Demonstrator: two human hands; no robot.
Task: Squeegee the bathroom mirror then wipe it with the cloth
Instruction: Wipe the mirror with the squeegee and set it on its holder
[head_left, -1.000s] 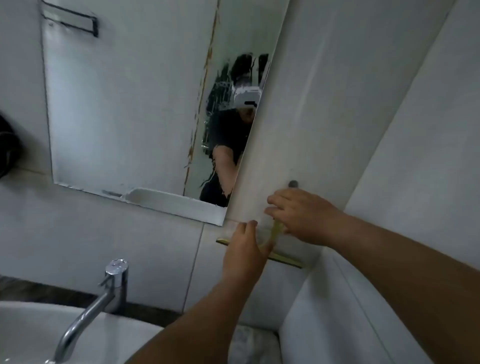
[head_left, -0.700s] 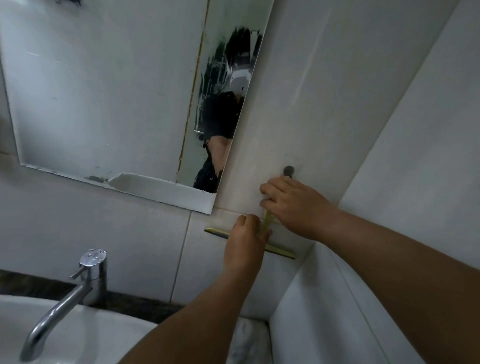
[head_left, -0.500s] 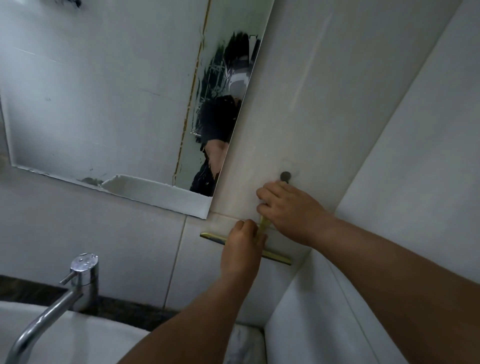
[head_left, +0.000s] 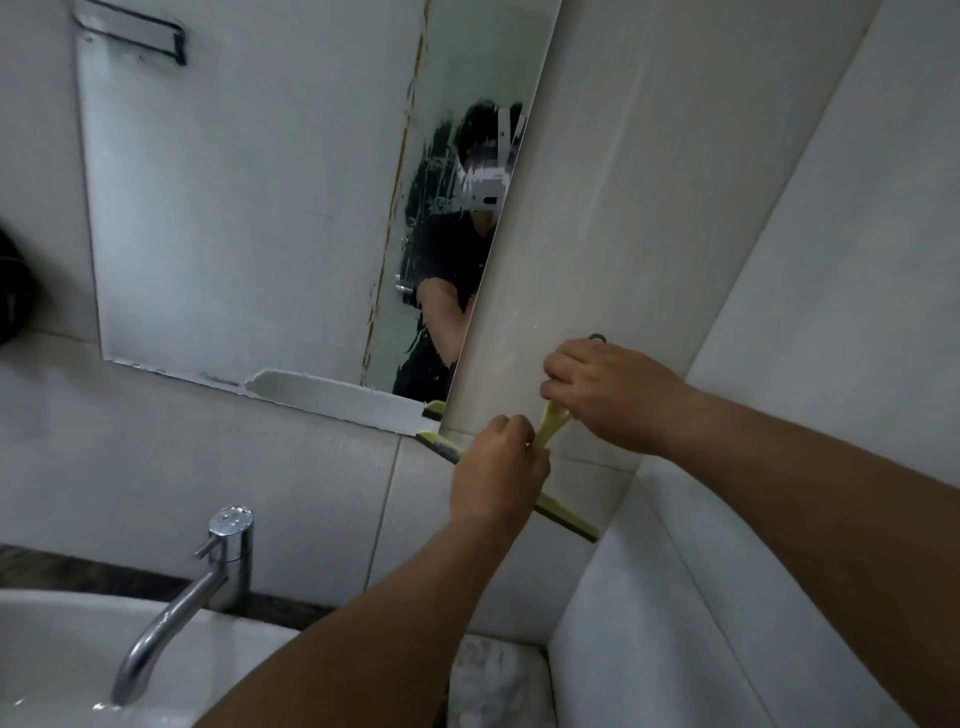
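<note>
Since the earlier frames the view has tipped back up, bringing the faucet (head_left: 218, 566) lower left and more of the mirror (head_left: 249, 208) into sight, while both hands have stayed on the squeegee (head_left: 550, 423) by the corner of the walls. Nearest, the left hand (head_left: 496, 480) reaches up with its fingers curled together around the lower part of the yellow handle, covering the middle of the blade, whose ends show to either side against the tile. Just above it the right hand (head_left: 610, 395) is closed on the top of the handle, right below a small wall hook (head_left: 597, 339). Farther off, the mirror is streaked and hazy. The white crumpled thing beside the sink (head_left: 52, 654) may be the cloth; I cannot tell. The squeegee seems only just lifted from its hook, so the mirror is likely not yet done. With two hands crowding one thin handle, handing it over could let it slip and drop toward the counter.
</note>
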